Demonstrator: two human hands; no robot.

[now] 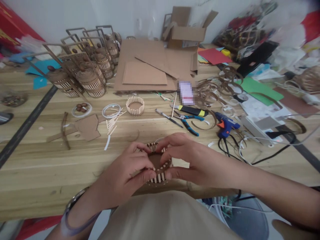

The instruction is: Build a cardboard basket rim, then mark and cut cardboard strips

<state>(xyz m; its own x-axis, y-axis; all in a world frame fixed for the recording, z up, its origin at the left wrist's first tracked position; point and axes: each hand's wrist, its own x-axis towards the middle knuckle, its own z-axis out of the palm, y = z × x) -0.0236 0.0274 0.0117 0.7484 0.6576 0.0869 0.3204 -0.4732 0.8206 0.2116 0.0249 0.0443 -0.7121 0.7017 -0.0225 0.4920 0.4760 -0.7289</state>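
Observation:
Near the table's front edge, a small round basket (160,177) of pale sticks and brown cardboard is between my hands. My left hand (127,170) grips its left side, thumb at the front rim and fingers curled over the back. From the right, my right hand (183,158) holds the opposite wall, fingers bent over the rim and thumb at the front. Parts of the basket's sides are hidden by my fingers. Beyond it stands a second ring of upright sticks (135,106) on a cardboard base. Loose pale sticks (113,121) lie to its left.
Pliers (191,124), a utility knife (192,110) and a blue glue gun (225,125) lie to the right, with cables around. Several finished handled baskets (91,81) stand at back left. Flat cardboard (145,73) and an opened box (186,33) are behind.

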